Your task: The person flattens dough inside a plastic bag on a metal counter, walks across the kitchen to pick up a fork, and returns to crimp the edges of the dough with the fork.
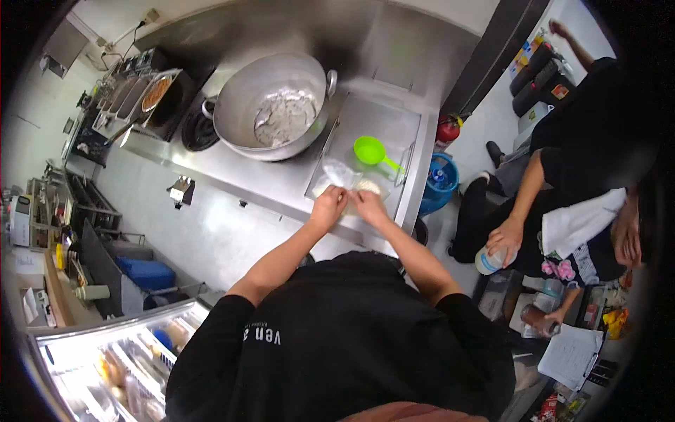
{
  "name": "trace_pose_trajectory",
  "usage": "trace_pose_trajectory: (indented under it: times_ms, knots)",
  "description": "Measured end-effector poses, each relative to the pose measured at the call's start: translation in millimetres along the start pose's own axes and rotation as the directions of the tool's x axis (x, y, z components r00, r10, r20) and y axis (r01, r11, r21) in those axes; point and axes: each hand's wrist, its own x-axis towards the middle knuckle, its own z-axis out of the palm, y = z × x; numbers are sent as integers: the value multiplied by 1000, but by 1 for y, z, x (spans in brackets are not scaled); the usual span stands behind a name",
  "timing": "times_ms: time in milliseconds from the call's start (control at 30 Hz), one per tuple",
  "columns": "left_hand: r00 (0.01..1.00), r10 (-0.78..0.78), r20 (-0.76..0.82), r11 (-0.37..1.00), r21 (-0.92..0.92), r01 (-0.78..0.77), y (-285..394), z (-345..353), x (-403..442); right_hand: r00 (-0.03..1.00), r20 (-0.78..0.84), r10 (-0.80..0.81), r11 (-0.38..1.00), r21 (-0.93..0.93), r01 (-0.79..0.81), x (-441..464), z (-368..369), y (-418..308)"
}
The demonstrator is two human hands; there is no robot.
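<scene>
My left hand [328, 207] and my right hand [367, 205] are close together over the front of the steel counter, fingers pinched on a clear plastic bag [339, 172]. Something pale and whitish shows in the bag on both sides of my hands. Just beyond them a bright green strainer or scoop [370, 150] lies on the recessed metal tray [351, 130], its handle pointing right. To the left stands a large metal pot [239, 105] with some whitish contents at the bottom.
A black burner [202, 130] and food trays [156, 93] are left of the pot. At right are a blue gas cylinder [439, 179], a fire extinguisher [448, 131] and co-workers, one holding a bottle [492, 260]. A lit display case [119, 359] stands at lower left.
</scene>
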Motion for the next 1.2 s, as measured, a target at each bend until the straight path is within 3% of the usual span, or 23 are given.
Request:
trace_pose_trajectory:
  times_ms: [167,333,567,767,833,933,1000,1067,1133,1167,1200]
  knots:
    - [988,145,-44,989,36,-144,-8,4,3,997,4,-78,997,-9,78,2,6,7]
    - [997,70,21,997,-16,-70,-9,4,6,987,-32,-158,987,-16,158,-1,0,9]
    - [983,179,48,984,-23,-179,-12,-3,12,985,38,-171,985,35,170,3,-8,14]
    - [980,184,81,983,0,-185,-11,-3,9,949,240,-204,979,18,205,13,-30,11]
    - [980,173,93,985,-1,-174,-5,-7,10,905,277,-322,945,152,289,19,-27,19]
    - [984,110,141,990,-99,-96,-3,-12,12,894,339,-294,952,186,243,25,-25,28]
    - [952,213,219,977,-15,-215,-8,-16,16,881,411,-237,967,189,172,30,-28,29]
    - [953,204,224,976,22,-215,-13,-18,17,858,480,-181,977,188,101,29,-33,29]
    - [953,197,231,975,60,-216,-14,-15,14,830,553,67,971,154,-181,18,-53,8]
    - [972,114,207,988,76,-132,-13,-13,10,834,547,74,970,156,-188,15,-52,11]
    - [984,26,178,995,93,-43,-13,-10,7,928,369,40,998,24,-52,12,-49,16]
